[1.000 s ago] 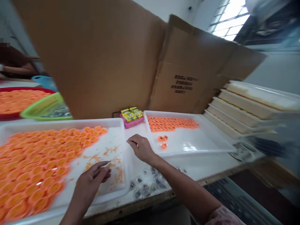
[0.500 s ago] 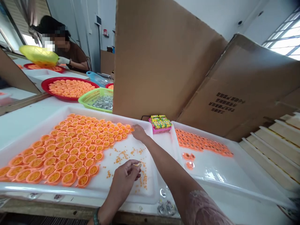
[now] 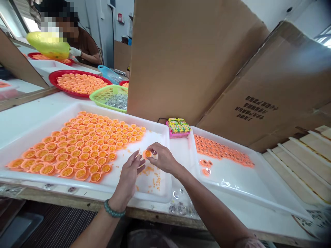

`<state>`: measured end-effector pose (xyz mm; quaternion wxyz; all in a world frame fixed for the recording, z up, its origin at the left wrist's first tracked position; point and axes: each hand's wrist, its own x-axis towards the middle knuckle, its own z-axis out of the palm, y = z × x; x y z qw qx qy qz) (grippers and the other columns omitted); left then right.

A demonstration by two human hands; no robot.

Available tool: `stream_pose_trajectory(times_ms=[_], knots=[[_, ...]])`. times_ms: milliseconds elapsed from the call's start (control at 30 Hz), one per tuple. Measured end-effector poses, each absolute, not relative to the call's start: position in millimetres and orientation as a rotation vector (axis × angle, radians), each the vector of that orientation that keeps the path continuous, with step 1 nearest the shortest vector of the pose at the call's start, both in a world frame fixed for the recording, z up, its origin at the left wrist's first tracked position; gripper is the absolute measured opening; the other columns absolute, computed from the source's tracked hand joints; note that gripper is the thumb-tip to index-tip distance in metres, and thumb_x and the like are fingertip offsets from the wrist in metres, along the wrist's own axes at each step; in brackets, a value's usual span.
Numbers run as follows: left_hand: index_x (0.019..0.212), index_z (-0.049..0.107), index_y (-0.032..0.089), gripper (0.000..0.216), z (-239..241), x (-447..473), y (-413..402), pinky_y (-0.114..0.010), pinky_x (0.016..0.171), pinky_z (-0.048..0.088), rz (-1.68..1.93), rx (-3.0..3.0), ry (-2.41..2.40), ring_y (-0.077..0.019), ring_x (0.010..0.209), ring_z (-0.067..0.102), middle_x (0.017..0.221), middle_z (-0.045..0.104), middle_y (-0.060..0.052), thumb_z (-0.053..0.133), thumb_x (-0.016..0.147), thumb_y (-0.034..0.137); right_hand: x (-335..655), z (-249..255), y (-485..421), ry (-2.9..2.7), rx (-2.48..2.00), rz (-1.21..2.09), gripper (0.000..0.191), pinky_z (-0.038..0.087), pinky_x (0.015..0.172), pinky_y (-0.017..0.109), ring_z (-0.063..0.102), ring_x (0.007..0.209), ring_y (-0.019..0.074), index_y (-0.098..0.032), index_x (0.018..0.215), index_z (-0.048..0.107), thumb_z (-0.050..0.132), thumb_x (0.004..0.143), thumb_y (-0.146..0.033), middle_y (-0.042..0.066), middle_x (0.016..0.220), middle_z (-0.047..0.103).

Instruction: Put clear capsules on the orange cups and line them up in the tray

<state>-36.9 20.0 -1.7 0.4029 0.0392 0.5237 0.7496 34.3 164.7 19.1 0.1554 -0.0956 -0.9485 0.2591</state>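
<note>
My right hand pinches a small orange cup filled with orange beads, held above the left white tray. My left hand hovers just beside the cup, fingers curled toward it; whether it holds anything is hidden. Rows of several filled orange cups cover the tray's left and middle. Loose orange beads lie scattered on its bare right part, under my hands.
A right white tray holds several flat orange caps. A pink box of small packets sits between the trays. Cardboard sheets stand behind. At left, a green basket, a red tray and a co-worker.
My right hand drew back from the far cup row with one orange cup. My left hand rose from the loose beads to meet it. The camera shifted slightly.
</note>
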Motion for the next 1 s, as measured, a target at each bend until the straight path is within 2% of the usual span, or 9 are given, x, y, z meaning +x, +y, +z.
stream_pose_trajectory(times_ms=[167,300,400,533,667,767,1000], knots=[[0.096,0.067,0.015,0.032,6.0,-38.2,16.7,-0.029,0.084,0.05,1.738,0.343,1.202,-0.0168,0.087,0.061,0.103,0.066,-0.008,0.068,0.074,0.038,66.1,21.6,134.6,-2.565,-0.291,0.927,0.026,0.047,0.073,0.026,0.056,0.077,0.0125,-0.019,0.1,0.058,0.06,0.075,-0.013,0.003,0.094,0.06],[0.094,0.068,0.014,0.031,8.6,-40.5,17.2,-0.027,0.079,0.052,1.604,0.333,1.177,-0.0175,0.086,0.063,0.097,0.068,-0.009,0.072,0.069,0.032,83.7,19.7,126.4,-2.444,-0.391,1.025,0.032,0.049,0.077,0.027,0.059,0.08,0.0125,-0.02,0.114,0.054,0.058,0.082,-0.022,0.005,0.101,0.063],[0.089,0.068,0.012,0.029,7.0,-41.5,17.3,-0.027,0.077,0.054,1.592,0.283,1.182,-0.0177,0.082,0.064,0.09,0.069,-0.008,0.074,0.067,0.03,107.7,21.3,124.1,-2.352,-0.479,0.942,0.034,0.05,0.078,0.028,0.061,0.083,0.0129,-0.022,0.121,0.05,0.05,0.087,-0.021,0.006,0.108,0.062],[0.089,0.066,0.013,0.031,3.8,-40.2,18.1,-0.027,0.076,0.054,1.614,0.276,1.237,-0.0181,0.082,0.065,0.088,0.068,-0.007,0.077,0.065,0.029,155.4,13.4,125.8,-2.422,-0.762,0.672,0.025,0.05,0.074,0.03,0.061,0.078,0.0157,-0.019,0.109,0.057,0.05,0.086,-0.021,0.008,0.096,0.064],[0.092,0.062,0.013,0.04,3.8,-37.6,19.1,-0.026,0.072,0.054,1.624,0.283,1.366,-0.0163,0.076,0.065,0.08,0.067,-0.004,0.081,0.059,0.027,187.5,-11.4,123.7,-2.777,-0.733,0.574,0.023,0.048,0.082,0.034,0.059,0.09,0.0209,-0.017,0.1,0.062,0.062,0.077,-0.019,0.008,0.093,0.065],[0.09,0.061,0.013,0.041,5.1,-36.9,19.0,-0.026,0.068,0.053,1.636,0.308,1.433,-0.0151,0.07,0.064,0.076,0.067,-0.003,0.081,0.057,0.028,188.4,-29.2,123.4,-2.843,-0.738,0.579,0.018,0.046,0.083,0.031,0.059,0.089,0.019,-0.016,0.095,0.065,0.063,0.076,-0.014,0.007,0.091,0.064],[0.097,0.061,0.013,0.05,8.1,-36.1,19.3,-0.025,0.068,0.053,1.633,0.308,1.502,-0.0148,0.069,0.064,0.074,0.066,-0.002,0.082,0.054,0.029,181.9,-36.0,139.3,-2.809,-0.838,0.44,0.009,0.045,0.081,0.03,0.058,0.088,0.0183,-0.016,0.088,0.065,0.063,0.08,-0.019,0.007,0.088,0.064]])
